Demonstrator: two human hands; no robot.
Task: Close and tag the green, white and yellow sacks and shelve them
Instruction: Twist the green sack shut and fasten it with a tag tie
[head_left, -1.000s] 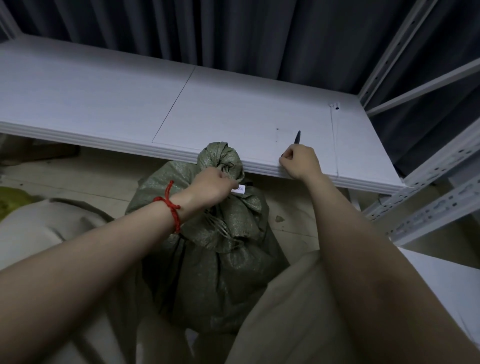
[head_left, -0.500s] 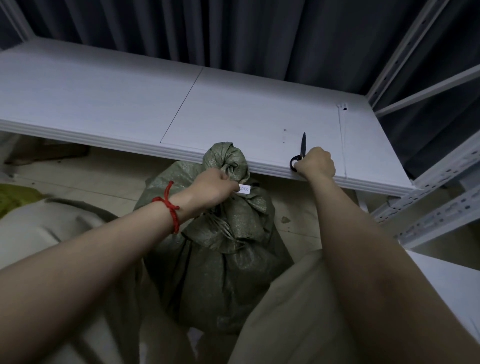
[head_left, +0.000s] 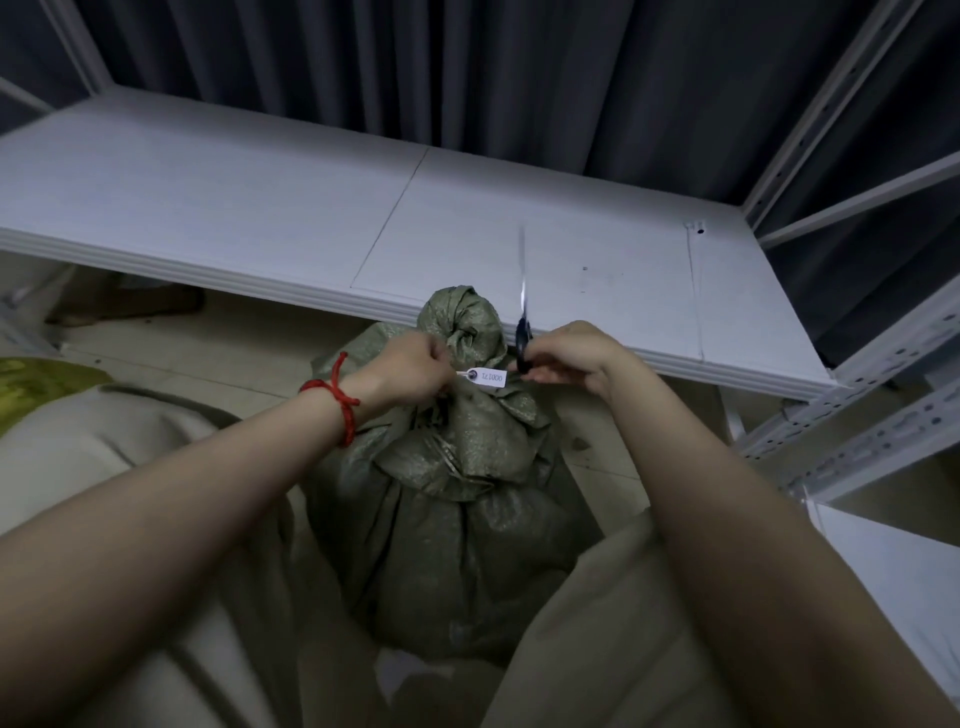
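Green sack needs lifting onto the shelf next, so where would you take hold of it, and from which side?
Probably take the green sack at its cinched neck, below the knotted top, where the cloth bunches into a narrow handle. Come from the near side, as the left hand does: the shelf edge stands close behind the knot. Grip below the tag.

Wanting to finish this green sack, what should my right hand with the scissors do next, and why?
Probably lower the scissors in the right hand toward the white tag and trim any spare tie end. The green sack is knotted and tagged, the left hand grips its neck beside the tag, and the blades point up. No loose end shows plainly.
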